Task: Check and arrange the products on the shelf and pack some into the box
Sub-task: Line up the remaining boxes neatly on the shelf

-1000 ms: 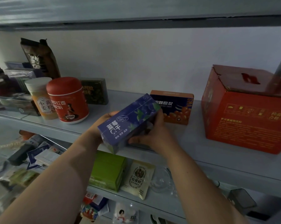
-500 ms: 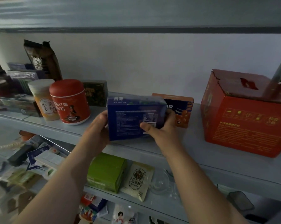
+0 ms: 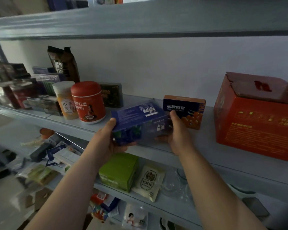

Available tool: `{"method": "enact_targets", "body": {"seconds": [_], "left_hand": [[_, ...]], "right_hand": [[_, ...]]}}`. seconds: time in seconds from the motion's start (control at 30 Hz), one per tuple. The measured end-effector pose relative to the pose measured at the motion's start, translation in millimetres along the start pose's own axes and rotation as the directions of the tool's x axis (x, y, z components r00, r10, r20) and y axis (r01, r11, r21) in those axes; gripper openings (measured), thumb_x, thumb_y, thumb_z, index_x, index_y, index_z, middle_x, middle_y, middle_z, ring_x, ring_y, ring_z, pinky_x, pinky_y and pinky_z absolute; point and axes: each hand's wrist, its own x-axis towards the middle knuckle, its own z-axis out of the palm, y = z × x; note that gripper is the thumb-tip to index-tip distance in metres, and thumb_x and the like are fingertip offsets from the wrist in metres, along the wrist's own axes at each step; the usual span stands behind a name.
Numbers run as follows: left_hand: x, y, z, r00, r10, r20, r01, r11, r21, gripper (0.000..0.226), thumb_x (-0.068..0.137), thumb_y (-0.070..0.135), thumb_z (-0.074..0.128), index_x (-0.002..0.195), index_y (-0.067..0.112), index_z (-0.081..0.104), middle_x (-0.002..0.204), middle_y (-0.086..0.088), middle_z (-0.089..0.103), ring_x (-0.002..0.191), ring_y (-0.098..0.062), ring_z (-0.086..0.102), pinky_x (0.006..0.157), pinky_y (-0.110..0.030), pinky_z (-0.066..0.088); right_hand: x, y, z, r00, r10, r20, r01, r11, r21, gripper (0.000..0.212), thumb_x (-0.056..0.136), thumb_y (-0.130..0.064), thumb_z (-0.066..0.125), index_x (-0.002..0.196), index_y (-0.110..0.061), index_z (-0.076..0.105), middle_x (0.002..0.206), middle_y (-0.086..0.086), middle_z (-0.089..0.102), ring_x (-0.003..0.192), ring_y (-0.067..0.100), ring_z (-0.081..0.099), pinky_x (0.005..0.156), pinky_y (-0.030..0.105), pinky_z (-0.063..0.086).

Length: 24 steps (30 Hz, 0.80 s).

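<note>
Blue box (image 3: 140, 117), lettering upside down, is grasped endwise by left hand (image 3: 109, 143) and right hand (image 3: 179, 135).

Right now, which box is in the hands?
The blue box, held by the left hand and right hand; the navy-orange box, red carton and green box rest on shelves.

The blue box (image 3: 140, 120) hides most of the right hand's (image 3: 178, 135) fingers, its label print is unreadably small, and the red carton (image 3: 256, 123) runs off the right edge.
</note>
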Motion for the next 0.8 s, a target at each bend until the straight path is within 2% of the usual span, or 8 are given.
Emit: {"method": "enact_targets", "body": {"seconds": [0.1, 0.23, 0.37, 0.5, 0.6, 0.7, 0.73, 0.8], "left_hand": [[-5, 0, -3, 0.997, -0.07, -0.041, 0.069, 0.998, -0.014, 0.043, 0.103, 0.053, 0.043, 0.125, 0.019, 0.058, 0.111, -0.019, 0.075, 0.086, -0.039, 0.076, 0.039, -0.024, 0.052], [-11, -4, -7, 0.993, -0.094, -0.074, 0.09, 0.994, -0.061, 0.04, 0.105, 0.042, 0.046, 0.133, 0.015, 0.054, 0.121, -0.017, 0.07, 0.091, -0.034, 0.073, 0.048, -0.029, 0.057], [-16, -10, -8, 0.992, 0.038, -0.121, -0.059, 0.982, -0.179, 0.031, 0.106, 0.013, 0.045, 0.135, 0.018, 0.055, 0.127, -0.012, 0.063, 0.109, -0.035, 0.067, 0.067, -0.045, 0.063], [-22, -9, -7, 0.981, 0.133, -0.14, -0.16, 0.965, -0.209, 0.037, 0.106, 0.009, 0.044, 0.138, 0.023, 0.055, 0.131, -0.009, 0.066, 0.116, -0.035, 0.066, 0.073, -0.046, 0.063], [-25, -8, -4, 0.984, 0.04, -0.175, -0.073, 0.98, -0.185, 0.022, 0.108, 0.017, 0.041, 0.121, 0.017, 0.059, 0.126, -0.02, 0.063, 0.1, -0.036, 0.07, 0.06, -0.038, 0.063], [-30, -11, 3, 0.993, -0.111, -0.044, 0.102, 0.979, -0.174, 0.033, 0.109, 0.024, 0.035, 0.128, 0.009, 0.058, 0.116, -0.025, 0.07, 0.087, -0.037, 0.074, 0.046, -0.028, 0.058], [-33, -12, 6, 0.987, -0.161, 0.004, 0.16, 0.972, -0.173, 0.036, 0.109, 0.024, 0.032, 0.128, 0.009, 0.059, 0.108, -0.022, 0.074, 0.078, -0.036, 0.075, 0.041, -0.025, 0.055], [-38, -11, 10, 0.965, -0.247, 0.086, 0.258, 0.954, -0.152, 0.038, 0.108, 0.028, 0.032, 0.121, 0.009, 0.063, 0.096, -0.018, 0.076, 0.061, -0.032, 0.074, 0.032, -0.022, 0.048]], "right_hand": [[-1, 1, 1, 1.0, 0.013, 0.027, -0.012, 0.999, -0.034, 0.035, 0.107, -0.046, 0.043, 0.11, -0.021, 0.066, 0.084, -0.004, 0.077, 0.078, 0.019, 0.075, 0.064, 0.041, 0.059], [-6, -1, 5, 0.999, -0.016, 0.051, 0.02, 0.995, -0.096, 0.026, 0.107, -0.037, 0.049, 0.118, -0.023, 0.069, 0.108, 0.009, 0.075, 0.097, 0.03, 0.074, 0.059, 0.036, 0.058], [-11, -6, 5, 0.994, -0.06, 0.092, 0.07, 0.992, -0.109, 0.021, 0.104, -0.031, 0.058, 0.12, -0.042, 0.065, 0.121, 0.004, 0.071, 0.104, 0.024, 0.072, 0.062, 0.029, 0.056], [-21, -14, 8, 0.979, -0.064, 0.194, 0.074, 0.996, -0.043, 0.026, 0.106, -0.021, 0.052, 0.121, -0.036, 0.067, 0.108, -0.004, 0.077, 0.098, 0.018, 0.073, 0.065, 0.03, 0.058], [-27, -17, 11, 0.946, -0.085, 0.312, 0.086, 0.996, 0.012, 0.033, 0.108, -0.019, 0.049, 0.138, -0.028, 0.061, 0.129, 0.0, 0.071, 0.118, 0.022, 0.068, 0.082, 0.042, 0.062], [-32, -16, 19, 0.882, -0.155, 0.444, 0.3, 0.913, -0.277, 0.072, 0.089, -0.044, 0.073, 0.152, -0.048, 0.039, 0.156, -0.014, 0.046, 0.144, 0.007, 0.043, 0.108, 0.039, 0.049], [-34, -18, 24, 0.878, -0.149, 0.454, 0.321, 0.887, -0.331, 0.085, 0.079, -0.048, 0.08, 0.15, -0.056, 0.034, 0.156, -0.02, 0.043, 0.144, 0.0, 0.04, 0.111, 0.036, 0.046], [-33, -22, 28, 0.87, -0.13, 0.476, 0.318, 0.886, -0.338, 0.097, 0.071, -0.043, 0.088, 0.151, -0.051, 0.035, 0.15, -0.02, 0.051, 0.138, 0.001, 0.049, 0.11, 0.042, 0.049]]}}
